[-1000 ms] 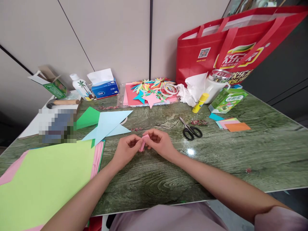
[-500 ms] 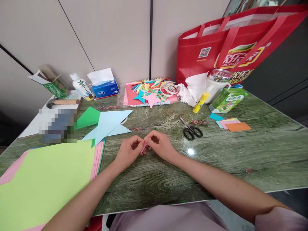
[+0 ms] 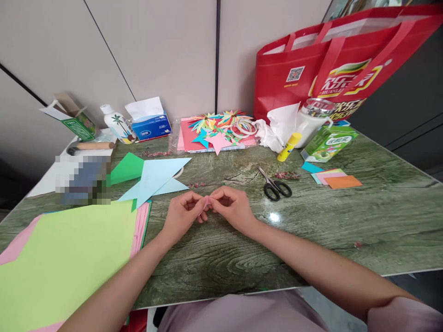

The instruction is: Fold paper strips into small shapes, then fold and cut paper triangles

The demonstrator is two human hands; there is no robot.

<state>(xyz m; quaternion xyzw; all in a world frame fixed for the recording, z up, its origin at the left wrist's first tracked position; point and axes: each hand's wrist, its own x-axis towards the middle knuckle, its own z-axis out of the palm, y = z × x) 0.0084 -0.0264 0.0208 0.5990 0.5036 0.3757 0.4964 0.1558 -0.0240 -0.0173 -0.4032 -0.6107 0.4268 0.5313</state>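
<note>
A small piece of pink paper point(image 3: 207, 201) is pinched between my two hands above the middle of the table. My left hand point(image 3: 185, 211) grips its left side between thumb and fingers. From the right, my right hand point(image 3: 233, 207) pinches the same piece, and most of the paper is hidden by the fingers. To the right lie scissors point(image 3: 276, 186) with black handles, their blades slightly apart. Folded light blue paper point(image 3: 157, 177) and green paper point(image 3: 127, 168) lie beyond my left hand.
Yellow-green sheets point(image 3: 72, 258) cover the left front. Small coloured paper slips point(image 3: 342, 181) lie right. Along the back stand a white bottle point(image 3: 116, 124), a tissue pack point(image 3: 151, 125), paper stars point(image 3: 218, 140), a glue stick point(image 3: 289, 146), a green carton point(image 3: 328, 144) and a red bag point(image 3: 277, 92).
The pink paper has tilted more upright between my fingertips. Both hands have shifted only slightly, and the things on the table stay where they were.
</note>
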